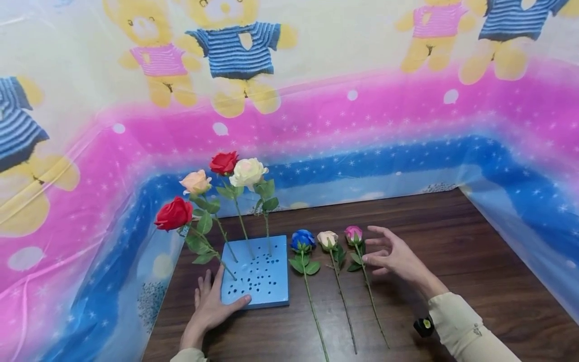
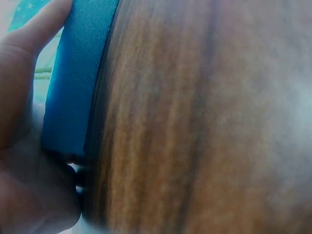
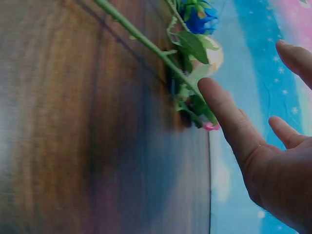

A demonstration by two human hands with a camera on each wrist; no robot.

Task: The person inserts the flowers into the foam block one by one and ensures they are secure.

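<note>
A light blue block [image 1: 258, 295] full of small holes lies on the table with four stems standing in it: a red rose [image 1: 174, 213], a peach rose [image 1: 196, 182], another red rose [image 1: 223, 163] and a white rose [image 1: 248, 173]. My left hand [image 1: 212, 306] rests against the block's front left corner, thumb along the front edge and fingers spread at its left side. Right of the block lie a blue rose [image 1: 302, 241], a cream rose [image 1: 327, 240] and a pink rose [image 1: 354, 235]. Beside the pink rose's stem hovers my right hand [image 1: 398, 259], fingers spread and holding nothing.
The brown wooden table [image 1: 488, 261] extends to the right of the hands. Behind it and at both sides hangs a cloth [image 1: 316, 125] printed with teddy bears. A small black item [image 1: 423, 327] shows at the right sleeve's cuff.
</note>
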